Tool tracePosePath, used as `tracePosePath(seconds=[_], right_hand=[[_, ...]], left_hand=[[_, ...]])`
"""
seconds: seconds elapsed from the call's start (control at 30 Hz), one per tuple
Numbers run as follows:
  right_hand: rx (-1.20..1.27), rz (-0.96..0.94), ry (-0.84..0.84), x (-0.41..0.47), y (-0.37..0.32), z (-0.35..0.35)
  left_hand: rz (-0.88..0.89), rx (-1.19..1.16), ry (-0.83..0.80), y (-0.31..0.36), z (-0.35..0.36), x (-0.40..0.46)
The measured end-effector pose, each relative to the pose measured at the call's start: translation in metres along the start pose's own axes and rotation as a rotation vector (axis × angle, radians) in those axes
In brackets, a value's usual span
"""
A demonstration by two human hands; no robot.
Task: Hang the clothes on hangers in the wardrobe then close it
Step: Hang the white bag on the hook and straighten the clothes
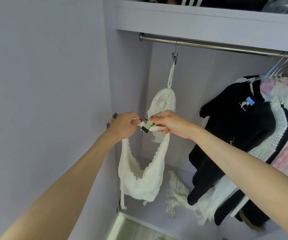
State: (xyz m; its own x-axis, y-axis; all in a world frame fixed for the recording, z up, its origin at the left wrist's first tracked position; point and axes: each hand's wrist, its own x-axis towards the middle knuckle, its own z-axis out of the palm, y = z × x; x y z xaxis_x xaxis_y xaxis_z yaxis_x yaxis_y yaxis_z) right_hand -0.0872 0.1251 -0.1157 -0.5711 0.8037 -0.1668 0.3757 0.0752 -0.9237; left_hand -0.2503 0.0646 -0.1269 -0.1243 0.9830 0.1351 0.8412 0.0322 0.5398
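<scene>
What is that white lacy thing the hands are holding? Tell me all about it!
The white lace top looks like soft cotton with a scalloped lace edge. It sags in a deep loop below the hands, thin straps dangling. The left hand pinches one end; the right hand holds the other beside a clip hanger, not yet on the rail.

left grip (124,125) pinching, right grip (167,124) clenched
</scene>
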Motion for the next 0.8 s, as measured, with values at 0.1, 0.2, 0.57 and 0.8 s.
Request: tracePosePath(seconds=[0.1,0.2,0.57,0.8], right_hand=[[-0.292,-0.010,-0.049,-0.001,-0.008,-0.003],[-0.422,-0.025,-0.075,0.000,-0.013,-0.011],[-0.355,0.035,0.302,0.033,0.006,-0.072],[-0.500,-0.047,0.648,0.088,0.004,-0.125]], left_hand=[[-0.016,-0.030,-0.022,0.003,0.009,0.003],[-0.044,-0.130,-0.008,0.003,0.018,0.009],[0.014,-0.110,0.121,0.008,0.038,0.044],[-0.004,0.474,0.267,0.000,0.034,0.091]])
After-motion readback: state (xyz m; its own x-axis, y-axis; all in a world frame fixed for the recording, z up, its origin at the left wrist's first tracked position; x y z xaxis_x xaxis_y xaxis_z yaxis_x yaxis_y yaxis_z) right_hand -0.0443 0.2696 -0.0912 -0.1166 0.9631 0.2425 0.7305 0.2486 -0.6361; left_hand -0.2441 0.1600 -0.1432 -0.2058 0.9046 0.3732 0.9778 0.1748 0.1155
